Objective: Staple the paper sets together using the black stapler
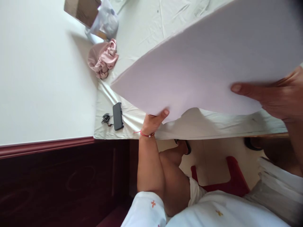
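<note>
A large white sheet, with what looks like several layers along its far edge, is lifted at a slant above the covered table. My left hand, with a red string bracelet at the wrist, grips its near left edge, thumb on top and fingers hidden underneath. At the right, my right hand clasps the near right part, its thumb lying flat over the surface. Between the two hands the near edge bows upward in a curve. The sheet's right end runs out of view.
On the pale table cover lie a black phone-like case, a dark coiled cable and pink gathered cloth. Behind these are a clear plastic bag and a cardboard box. A red stool stands below.
</note>
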### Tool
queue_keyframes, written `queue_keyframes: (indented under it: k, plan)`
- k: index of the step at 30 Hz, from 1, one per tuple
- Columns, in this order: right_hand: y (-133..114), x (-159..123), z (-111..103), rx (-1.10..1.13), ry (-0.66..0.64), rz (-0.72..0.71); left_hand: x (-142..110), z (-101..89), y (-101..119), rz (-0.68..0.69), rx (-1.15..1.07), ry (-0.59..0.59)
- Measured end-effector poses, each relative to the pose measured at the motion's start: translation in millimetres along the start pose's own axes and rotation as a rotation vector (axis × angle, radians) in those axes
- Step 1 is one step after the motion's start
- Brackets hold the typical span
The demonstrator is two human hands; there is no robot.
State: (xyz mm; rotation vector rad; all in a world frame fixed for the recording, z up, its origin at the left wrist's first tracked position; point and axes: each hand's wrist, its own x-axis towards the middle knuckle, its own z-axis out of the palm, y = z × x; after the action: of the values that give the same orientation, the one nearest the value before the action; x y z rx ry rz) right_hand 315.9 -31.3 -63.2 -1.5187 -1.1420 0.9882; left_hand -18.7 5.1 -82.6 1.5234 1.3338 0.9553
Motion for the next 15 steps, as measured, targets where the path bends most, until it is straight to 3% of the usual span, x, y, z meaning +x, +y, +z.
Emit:
queue_keyframes:
  k: [3, 10, 13, 15]
  plan:
    - [11, 3, -1, 0.098, 0.009, 0.051, 0, 4.5, 7, -0.001, -0.039, 0.023]
    - [39, 12, -22, -0.095, -0.036, 0.288, 3, 8.4, 11, -0.148, -0.155, 0.044]
    - [40, 14, -24, -0.175, -0.013, 0.300, 2, 8.6, 14, -0.186, -0.198, 0.021]
    - [41, 16, -27, -0.231, 0.005, 0.232, 1, 8.0, 16, -0.201, -0.222, 0.013]
